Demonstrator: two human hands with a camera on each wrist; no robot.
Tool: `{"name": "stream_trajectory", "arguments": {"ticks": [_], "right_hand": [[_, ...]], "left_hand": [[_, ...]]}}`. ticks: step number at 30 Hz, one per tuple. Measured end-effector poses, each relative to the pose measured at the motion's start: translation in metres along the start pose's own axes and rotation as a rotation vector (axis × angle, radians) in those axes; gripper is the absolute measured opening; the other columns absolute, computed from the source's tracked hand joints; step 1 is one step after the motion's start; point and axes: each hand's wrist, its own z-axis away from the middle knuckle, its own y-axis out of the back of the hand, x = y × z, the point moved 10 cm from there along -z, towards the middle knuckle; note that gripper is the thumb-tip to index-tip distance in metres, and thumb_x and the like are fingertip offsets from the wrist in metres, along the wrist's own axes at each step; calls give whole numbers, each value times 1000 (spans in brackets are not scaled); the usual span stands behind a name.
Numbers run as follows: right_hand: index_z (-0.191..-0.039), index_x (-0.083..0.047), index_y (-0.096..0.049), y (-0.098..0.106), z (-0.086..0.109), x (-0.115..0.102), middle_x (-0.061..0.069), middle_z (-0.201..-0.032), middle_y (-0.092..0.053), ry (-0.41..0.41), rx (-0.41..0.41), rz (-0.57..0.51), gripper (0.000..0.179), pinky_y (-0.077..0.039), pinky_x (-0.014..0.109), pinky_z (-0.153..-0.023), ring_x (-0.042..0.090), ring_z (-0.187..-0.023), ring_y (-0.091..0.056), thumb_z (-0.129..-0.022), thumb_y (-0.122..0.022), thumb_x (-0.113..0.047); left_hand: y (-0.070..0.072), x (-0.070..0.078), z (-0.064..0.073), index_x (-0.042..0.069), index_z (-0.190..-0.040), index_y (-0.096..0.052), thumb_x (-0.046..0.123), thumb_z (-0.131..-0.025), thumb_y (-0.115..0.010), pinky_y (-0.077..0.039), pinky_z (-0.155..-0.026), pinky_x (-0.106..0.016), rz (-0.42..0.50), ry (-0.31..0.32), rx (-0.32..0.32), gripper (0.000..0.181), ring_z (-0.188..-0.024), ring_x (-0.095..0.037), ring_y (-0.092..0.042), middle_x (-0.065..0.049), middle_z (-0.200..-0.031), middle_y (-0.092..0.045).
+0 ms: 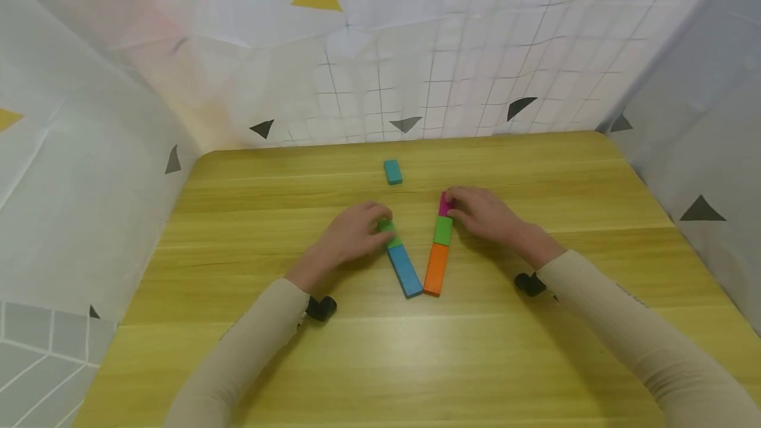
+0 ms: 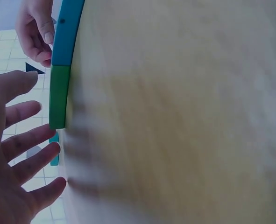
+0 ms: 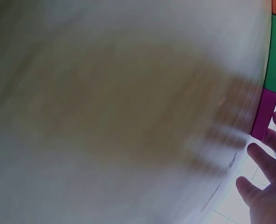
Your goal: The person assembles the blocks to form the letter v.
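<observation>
Two rows of flat rectangular blocks form a V on the table. The left row holds a green block [image 1: 389,233] and a longer blue block [image 1: 405,271]. In the right row, a magenta block [image 1: 443,205] lies beyond a green block [image 1: 442,230] and an orange block [image 1: 436,269]. My left hand [image 1: 357,233] is beside the left green block; the left wrist view shows its fingers [image 2: 32,142] spread, with nothing gripped. My right hand [image 1: 484,214] is at the magenta block, fingertips at its far end and right side, partly covering it. Extended fingers [image 3: 266,163] appear in the right wrist view.
A teal block [image 1: 393,172] lies alone toward the back of the wooden table [image 1: 410,362]. Patterned white sheets [image 1: 380,71] stand behind the table and along both sides. Dark wrist-worn devices [image 1: 322,309] hang under both sleeves.
</observation>
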Motion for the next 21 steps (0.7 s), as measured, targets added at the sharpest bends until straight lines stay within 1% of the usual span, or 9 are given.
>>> {"name": "stream_trajectory", "arguments": {"ticks": [7,16,21], "right_hand": [[-114,-10,-61,0,1,-1,6,-113,-68,11,5,8,19,-50,46,-99,24,-104,-62,-99,-61,-22],[-114,-10,-61,1,1,-3,6,-113,-68,6,4,2,18,-49,47,-99,25,-105,-62,-99,-61,-21],[-112,-9,-62,2,1,-5,6,-112,-68,14,9,-4,17,-50,47,-98,26,-104,-62,-98,-62,-19]], "left_hand": [[2,-6,-1,23,-124,-64,48,-97,-58,-49,-103,-39,-1,21,-1,37,-121,-19,-59,3,-130,-63],[4,-15,-5,23,-124,-64,50,-98,-55,-49,-103,-40,-28,32,8,38,-122,-20,-58,3,-130,-64],[7,-16,-7,22,-124,-64,47,-98,-55,-49,-102,-41,-33,28,15,37,-120,-21,-59,3,-128,-64]]}}
